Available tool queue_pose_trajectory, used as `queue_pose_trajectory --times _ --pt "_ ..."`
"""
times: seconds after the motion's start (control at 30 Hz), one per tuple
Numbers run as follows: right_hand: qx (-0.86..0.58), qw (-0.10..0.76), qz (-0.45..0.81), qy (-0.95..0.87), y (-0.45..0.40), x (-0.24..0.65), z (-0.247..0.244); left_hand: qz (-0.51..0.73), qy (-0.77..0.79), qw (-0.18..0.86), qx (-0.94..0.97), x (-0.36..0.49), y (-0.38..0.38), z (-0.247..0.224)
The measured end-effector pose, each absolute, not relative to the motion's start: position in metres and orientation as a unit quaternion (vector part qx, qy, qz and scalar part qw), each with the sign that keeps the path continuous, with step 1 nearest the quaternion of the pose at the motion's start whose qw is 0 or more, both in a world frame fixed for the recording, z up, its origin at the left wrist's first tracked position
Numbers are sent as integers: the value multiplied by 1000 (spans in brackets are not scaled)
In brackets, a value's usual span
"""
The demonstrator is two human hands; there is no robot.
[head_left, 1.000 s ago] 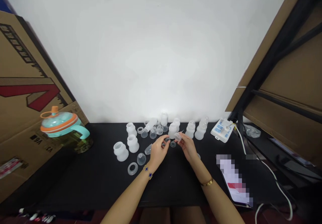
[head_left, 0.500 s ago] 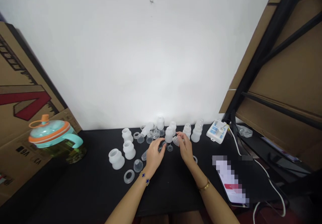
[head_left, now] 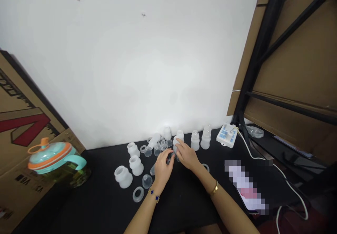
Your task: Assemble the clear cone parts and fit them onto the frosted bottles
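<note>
My left hand [head_left: 163,167] is curled, thumb and fingertips closed around a small clear plastic part [head_left: 172,155] that is largely covered. Close beside it, my right hand [head_left: 187,156] has bent fingers in front of a white bottle [head_left: 176,141]; what they grip is hidden. Clear cups [head_left: 157,149] and rings lie left of and behind my hands. A clear dome [head_left: 147,181] and a translucent ring [head_left: 138,194] rest near my left wrist. Open-necked white bottles [head_left: 123,176] stand at the left. Two bottles with clear tops [head_left: 206,137] stand at the right.
A jug with an orange and turquoise lid [head_left: 58,162] stands at the left beside a cardboard box [head_left: 23,121]. Rightward are a white case [head_left: 226,135] with a cable [head_left: 250,151] and a phone [head_left: 246,188]. A white wall [head_left: 158,69] closes off the back.
My right hand has moved left, close to my left hand and across the white bottle. The clear piece seen in it before is now hidden. The view has shifted slightly.
</note>
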State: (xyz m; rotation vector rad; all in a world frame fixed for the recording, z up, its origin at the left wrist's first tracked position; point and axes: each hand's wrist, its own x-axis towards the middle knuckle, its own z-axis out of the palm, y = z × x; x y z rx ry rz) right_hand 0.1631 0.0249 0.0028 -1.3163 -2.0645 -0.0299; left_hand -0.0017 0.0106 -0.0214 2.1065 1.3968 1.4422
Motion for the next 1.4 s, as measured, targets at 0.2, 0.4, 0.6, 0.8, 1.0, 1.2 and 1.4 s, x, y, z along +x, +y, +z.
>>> queue_pose_trajectory --times 0.2,0.4,0.6,0.8,1.0,1.2,1.4 --pt "-504 356 -15 -787 29 163 0 481 476 119 727 0 7 -16" --pt "-487 388 37 -782 23 165 5 480 489 100 721 0 5 -11" --pt "-435 469 161 -752 2 176 19 502 495 86 704 1 5 -10" --pt "-362 551 319 -681 -4 184 27 496 466 96 726 2 1 -4" --pt "-349 555 410 -634 -2 184 27 484 457 138 734 3 -1 1" --pt "-356 548 501 -568 1 183 19 495 456 190 715 3 -1 2" --pt "-310 617 566 -451 6 183 17 541 454 324 630 2 5 -1"
